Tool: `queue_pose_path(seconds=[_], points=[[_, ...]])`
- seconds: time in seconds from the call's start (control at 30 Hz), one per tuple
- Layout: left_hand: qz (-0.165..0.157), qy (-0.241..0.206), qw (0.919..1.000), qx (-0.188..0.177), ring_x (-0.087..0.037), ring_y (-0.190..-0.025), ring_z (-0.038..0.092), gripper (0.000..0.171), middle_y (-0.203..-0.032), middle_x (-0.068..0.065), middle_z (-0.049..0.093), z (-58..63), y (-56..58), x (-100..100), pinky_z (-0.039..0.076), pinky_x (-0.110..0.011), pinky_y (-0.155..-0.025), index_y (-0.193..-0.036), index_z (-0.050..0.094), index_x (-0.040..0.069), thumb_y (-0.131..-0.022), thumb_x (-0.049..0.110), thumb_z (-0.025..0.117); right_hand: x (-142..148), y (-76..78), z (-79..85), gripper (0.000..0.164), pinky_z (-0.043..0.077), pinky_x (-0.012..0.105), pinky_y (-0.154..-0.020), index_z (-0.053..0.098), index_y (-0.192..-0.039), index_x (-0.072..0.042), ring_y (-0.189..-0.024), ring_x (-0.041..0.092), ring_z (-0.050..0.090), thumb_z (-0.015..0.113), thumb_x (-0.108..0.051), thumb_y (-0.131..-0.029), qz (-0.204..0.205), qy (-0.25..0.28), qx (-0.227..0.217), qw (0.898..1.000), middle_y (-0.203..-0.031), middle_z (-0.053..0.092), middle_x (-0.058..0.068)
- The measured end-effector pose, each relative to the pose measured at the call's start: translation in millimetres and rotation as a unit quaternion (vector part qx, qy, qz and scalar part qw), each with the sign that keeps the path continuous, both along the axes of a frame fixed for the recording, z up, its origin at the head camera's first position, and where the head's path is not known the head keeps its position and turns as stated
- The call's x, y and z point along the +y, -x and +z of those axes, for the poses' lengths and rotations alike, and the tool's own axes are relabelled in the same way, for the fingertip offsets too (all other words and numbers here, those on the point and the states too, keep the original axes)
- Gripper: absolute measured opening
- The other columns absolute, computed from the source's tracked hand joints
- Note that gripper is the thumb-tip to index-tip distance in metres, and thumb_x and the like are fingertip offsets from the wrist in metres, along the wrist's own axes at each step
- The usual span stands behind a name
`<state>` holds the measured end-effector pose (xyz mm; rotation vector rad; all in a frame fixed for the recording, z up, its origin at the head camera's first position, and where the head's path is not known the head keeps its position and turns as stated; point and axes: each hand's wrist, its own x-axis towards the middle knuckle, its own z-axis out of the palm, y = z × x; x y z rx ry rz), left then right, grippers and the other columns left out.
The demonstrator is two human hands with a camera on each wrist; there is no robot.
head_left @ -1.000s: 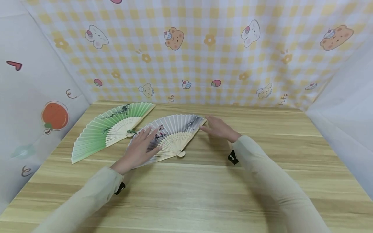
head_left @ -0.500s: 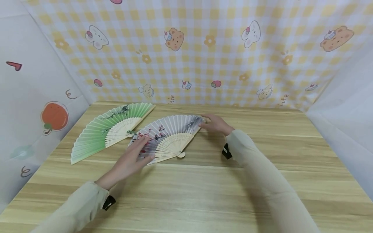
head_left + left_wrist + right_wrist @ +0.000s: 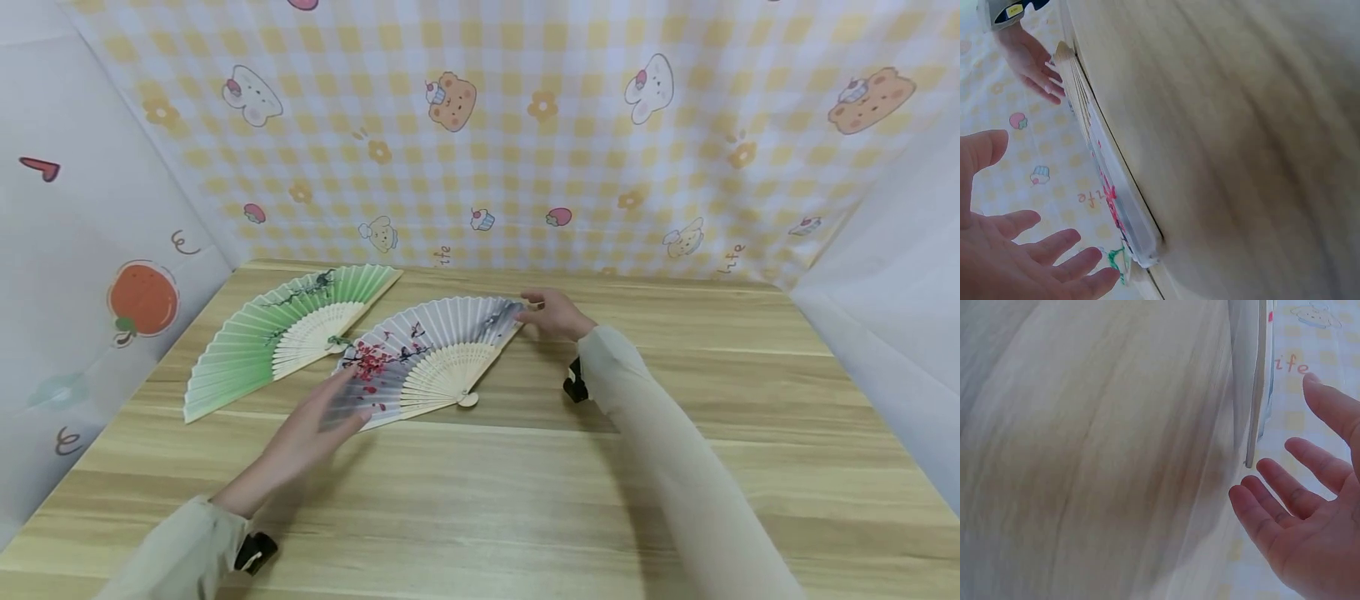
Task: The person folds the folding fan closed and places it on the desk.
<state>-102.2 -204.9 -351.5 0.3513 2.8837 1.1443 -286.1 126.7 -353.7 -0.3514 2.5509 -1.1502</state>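
A grey and white folding fan point(image 3: 450, 325) with red blossoms lies spread on the table, its pivot end toward the front. My left hand point(image 3: 306, 433) hovers over the fan's lower left end, fingers extended and holding nothing; in the left wrist view that hand point(image 3: 1029, 250) has its fingers spread, apart from the fan point(image 3: 1116, 187). At the fan's upper right end is my right hand point(image 3: 557, 315), fingertips right by the outer rib. The right wrist view shows this hand point(image 3: 1310, 506) with loosely bent fingers just beyond the tip of the rib point(image 3: 1257, 419).
A green folding fan point(image 3: 247, 354) lies spread at the back left, its pivot and green cord close to the grey fan's edge. Behind the wooden table point(image 3: 480, 508) hangs a yellow checked cloth point(image 3: 510, 158). White cloth walls point(image 3: 82, 250) stand at both sides.
My left hand has drawn back toward the lower left, uncovering the red blossoms. The right hand has shifted slightly left, nearer the grey fan's end. Both fans stay almost in place.
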Motion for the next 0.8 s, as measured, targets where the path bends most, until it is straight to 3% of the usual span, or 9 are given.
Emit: queue_pose_path(seconds=[0.27, 0.53, 0.8], points=[[0.022, -0.029, 0.9991, -0.019, -0.046, -0.123, 0.022, 0.067, -0.139, -0.024, 0.024, -1.0, -7.1, -10.9, 0.020, -0.065, -0.094, -0.139, 0.022, 0.003, -0.088, 0.030, 0.055, -1.9, 5.5, -6.3, 0.052, 0.035, 0.041, -0.098, 0.035, -0.132, 0.002, -0.117, 0.032, 0.038, 0.056, -0.016, -0.088, -0.023, 0.043, -0.020, 0.999, -0.132, 0.037, 0.021], [0.031, -0.073, 0.9955, -0.052, -0.049, -0.122, 0.020, 0.063, -0.140, -0.026, 0.018, -3.5, -11.7, -18.6, 0.025, -0.064, -0.093, -0.140, 0.022, 0.006, -0.089, 0.027, 0.053, -2.4, 13.2, -12.1, 0.050, 0.034, 0.040, -0.098, 0.039, -0.130, 0.002, -0.116, 0.030, 0.039, 0.058, -0.012, -0.086, -0.047, 0.066, -0.027, 0.996, -0.128, 0.041, 0.020], [0.045, -0.082, 0.9933, -0.069, -0.051, -0.118, 0.026, 0.060, -0.139, -0.027, 0.021, -7.5, -16.9, -24.3, 0.029, -0.062, -0.091, -0.139, 0.023, 0.004, -0.090, 0.025, 0.051, -4.4, 12.9, -9.4, 0.052, 0.034, 0.040, -0.099, 0.037, -0.131, 0.002, -0.118, 0.030, 0.037, 0.059, -0.010, -0.086, -0.033, 0.082, -0.044, 0.995, -0.131, 0.039, 0.018]])
